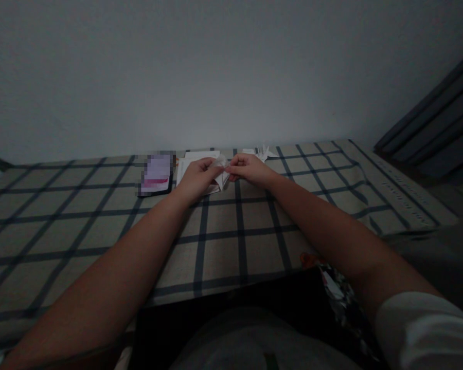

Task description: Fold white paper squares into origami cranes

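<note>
My left hand (198, 177) is closed around a small piece of thin, crumpled white paper (223, 180), thumb on top. From the other side, the fingertips of my right hand (248, 168) pinch together at the paper's right edge. Under and behind my left hand lie flat white sheets (202, 154), partly covered by it. Just beyond my right hand sits a spiky white paper piece (265, 152), its lower part hidden by the hand. The dim light blurs the finer folds.
A phone or tablet (157, 174) with a pixelated screen lies left of my hands. The checked cloth (224, 257) covers the table, which stands against a grey wall (231, 72). A dark curtain (435, 110) hangs at the right. Patterned black-and-white fabric (341, 295) shows below my right forearm.
</note>
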Available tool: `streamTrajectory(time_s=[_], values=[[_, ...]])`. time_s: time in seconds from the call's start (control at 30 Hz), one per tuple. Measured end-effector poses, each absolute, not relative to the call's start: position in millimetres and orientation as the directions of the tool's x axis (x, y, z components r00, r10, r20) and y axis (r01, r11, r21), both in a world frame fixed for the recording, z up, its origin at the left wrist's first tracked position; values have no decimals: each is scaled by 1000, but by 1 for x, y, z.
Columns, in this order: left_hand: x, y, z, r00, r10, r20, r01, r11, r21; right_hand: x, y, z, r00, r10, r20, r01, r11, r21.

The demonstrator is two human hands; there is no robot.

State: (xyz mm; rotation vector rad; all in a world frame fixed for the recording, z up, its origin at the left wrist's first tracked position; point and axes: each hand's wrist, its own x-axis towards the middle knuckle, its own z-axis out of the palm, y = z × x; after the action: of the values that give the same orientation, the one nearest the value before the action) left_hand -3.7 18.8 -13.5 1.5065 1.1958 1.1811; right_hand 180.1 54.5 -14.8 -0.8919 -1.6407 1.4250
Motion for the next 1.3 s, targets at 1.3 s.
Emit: streamTrajectory(time_s=[1.3], values=[[-7, 21, -8, 18, 945, 326, 224, -322, 920, 179, 46, -10, -551, 831, 74, 99, 153, -983]])
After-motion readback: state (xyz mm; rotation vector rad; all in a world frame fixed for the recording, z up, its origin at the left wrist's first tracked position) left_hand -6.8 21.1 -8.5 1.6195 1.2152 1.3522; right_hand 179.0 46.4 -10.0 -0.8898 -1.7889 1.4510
